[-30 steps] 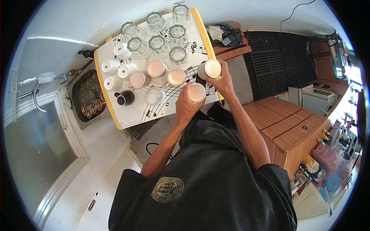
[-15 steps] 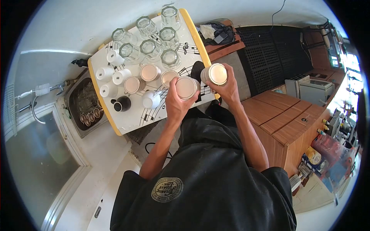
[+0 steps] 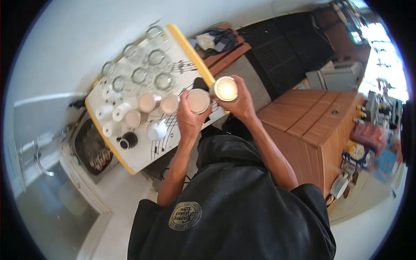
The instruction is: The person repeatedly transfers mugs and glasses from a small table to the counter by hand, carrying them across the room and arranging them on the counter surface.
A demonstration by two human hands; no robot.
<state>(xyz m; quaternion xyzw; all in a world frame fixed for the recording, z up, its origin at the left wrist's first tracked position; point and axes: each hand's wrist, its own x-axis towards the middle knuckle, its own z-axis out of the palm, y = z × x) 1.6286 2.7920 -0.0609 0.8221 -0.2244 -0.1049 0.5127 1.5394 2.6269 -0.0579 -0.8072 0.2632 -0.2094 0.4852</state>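
My left hand [image 3: 189, 121] is wrapped around a cup-like vessel with a pale pink round face [image 3: 198, 102]. Beside it, my right hand [image 3: 242, 104] grips a similar vessel with a bright cream face [image 3: 226, 89]. Whether these are upturned cups or lidded jars I cannot tell. Both are held near the yellow-edged table [image 3: 138, 162], close together. To their left on the table stand three more pale pink-faced vessels [image 3: 149, 102], a white jug-like cup [image 3: 157, 130] and a black mug [image 3: 128, 140].
Several clear glasses [image 3: 165, 81] and white cups [image 3: 122, 112] stand on the table. A sink [image 3: 82, 149] holding several metal-rimmed items is at left. A wooden cabinet [image 3: 299, 112] stands at right, with a stack of plates [image 3: 339, 186] beyond it.
The view has turned, so the table and its cups appear lower and further left. Both hands keep hold of their vessels and appear slightly further left.
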